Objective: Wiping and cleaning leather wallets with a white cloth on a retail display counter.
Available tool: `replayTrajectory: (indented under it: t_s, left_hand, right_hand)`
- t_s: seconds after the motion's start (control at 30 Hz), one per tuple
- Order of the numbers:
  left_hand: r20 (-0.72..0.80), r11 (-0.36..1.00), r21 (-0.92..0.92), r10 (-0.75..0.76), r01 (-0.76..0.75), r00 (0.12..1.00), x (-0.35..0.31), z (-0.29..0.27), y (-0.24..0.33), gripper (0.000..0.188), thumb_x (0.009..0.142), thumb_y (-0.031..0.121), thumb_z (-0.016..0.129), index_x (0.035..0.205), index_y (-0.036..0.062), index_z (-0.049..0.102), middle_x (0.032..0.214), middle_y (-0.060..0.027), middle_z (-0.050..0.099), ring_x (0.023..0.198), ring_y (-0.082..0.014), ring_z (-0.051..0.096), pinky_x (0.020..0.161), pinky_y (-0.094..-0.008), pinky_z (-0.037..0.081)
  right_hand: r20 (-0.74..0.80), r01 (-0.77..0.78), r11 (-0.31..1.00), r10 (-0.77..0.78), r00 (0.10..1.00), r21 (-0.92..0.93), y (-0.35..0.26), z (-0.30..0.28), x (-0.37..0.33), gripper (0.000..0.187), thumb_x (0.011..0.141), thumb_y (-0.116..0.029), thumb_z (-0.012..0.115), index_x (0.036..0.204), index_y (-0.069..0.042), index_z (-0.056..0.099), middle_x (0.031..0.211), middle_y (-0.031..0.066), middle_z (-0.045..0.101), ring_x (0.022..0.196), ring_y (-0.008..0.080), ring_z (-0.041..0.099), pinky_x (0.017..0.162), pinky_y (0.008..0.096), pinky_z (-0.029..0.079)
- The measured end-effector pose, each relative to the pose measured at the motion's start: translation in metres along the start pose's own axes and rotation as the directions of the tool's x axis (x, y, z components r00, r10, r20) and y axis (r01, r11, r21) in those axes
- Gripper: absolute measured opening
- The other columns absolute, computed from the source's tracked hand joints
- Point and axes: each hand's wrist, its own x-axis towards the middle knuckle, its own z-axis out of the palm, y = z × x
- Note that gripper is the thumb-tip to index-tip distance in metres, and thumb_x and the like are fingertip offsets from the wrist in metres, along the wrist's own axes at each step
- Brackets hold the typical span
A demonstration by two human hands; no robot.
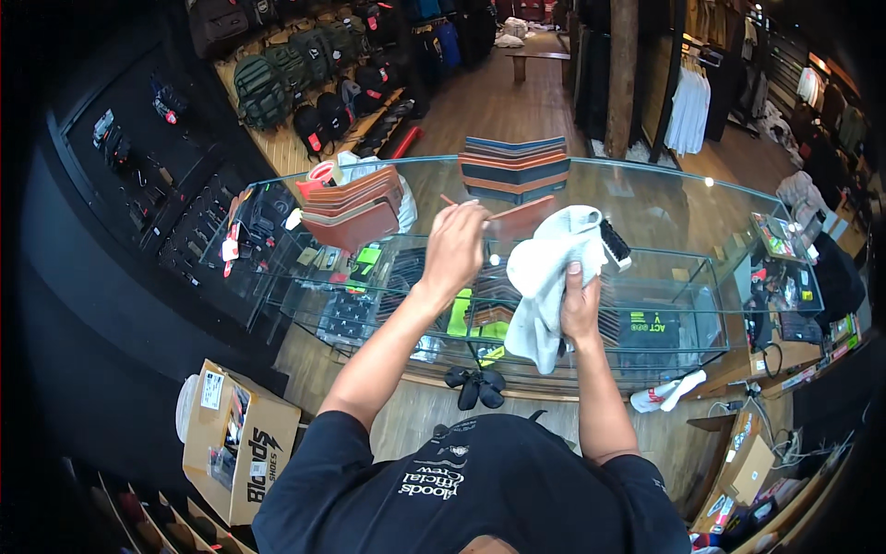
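Note:
My left hand (455, 242) is closed at the fold of an opened brown leather wallet (524, 218), just above the glass counter; its fingertips are partly hidden. Bunched in my right hand (580, 307) is a white cloth (544, 268), its lower end hanging down and my thumb pressed on it. A brush with black bristles (615, 244) sticks out beside the cloth; how it is gripped is hidden. Beyond the hands stand a stack of opened wallets in dark and tan colours (513, 171) and a stack of brown ones (353, 210).
The glass display counter (637, 189) holds more wallets and packaged goods below its top. A tape roll (322, 173) lies at its far left. Near me are an open cardboard box (217, 448), a white bottle with a cloth (666, 392) and a low side shelf (746, 466).

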Motion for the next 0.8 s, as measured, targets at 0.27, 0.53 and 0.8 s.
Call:
replayTrajectory:
  t_s: [0.27, 0.53, 0.8]
  left_hand:
    - [0.195, 0.954, -0.298, 0.035, 0.026, 0.98, -0.041, -0.087, 0.036, 0.011, 0.097, 0.01, 0.051, 0.095, 0.0003, 0.057, 0.089, -0.0151, 0.056, 0.085, -0.0338, 0.052, 0.081, -0.0421, 0.038]
    - [0.07, 0.842, -0.524, -0.109, 0.13, 0.992, -0.074, -0.096, 0.014, 0.019, 0.099, 0.014, 0.047, 0.096, -0.002, 0.057, 0.088, -0.0176, 0.056, 0.08, -0.0358, 0.053, 0.079, -0.0435, 0.042]
    - [0.083, 0.725, -0.604, -0.355, 0.33, 0.931, -0.091, -0.105, -0.012, 0.025, 0.103, 0.015, 0.042, 0.097, -0.0049, 0.055, 0.086, -0.0191, 0.056, 0.076, -0.0367, 0.058, 0.073, -0.0404, 0.047]
  right_hand:
    - [0.258, -0.205, 0.963, 0.156, 0.953, 0.177, -0.01, 0.03, -0.017, 0.082, 0.092, -0.049, 0.069, 0.146, 0.005, 0.04, 0.138, 0.0189, 0.049, 0.127, 0.0287, 0.051, 0.11, 0.0402, 0.038]
    - [0.422, -0.379, 0.886, 0.246, 0.873, 0.269, -0.051, 0.07, -0.015, 0.033, 0.092, -0.02, 0.077, 0.115, 0.001, 0.066, 0.1, 0.0031, 0.071, 0.089, 0.0083, 0.064, 0.08, 0.0277, 0.053]
    - [0.502, -0.432, 0.832, 0.224, 0.835, 0.348, -0.037, 0.107, -0.023, 0.039, 0.093, -0.021, 0.077, 0.121, 0.002, 0.063, 0.101, 0.0037, 0.071, 0.091, 0.0115, 0.066, 0.084, 0.0287, 0.054]
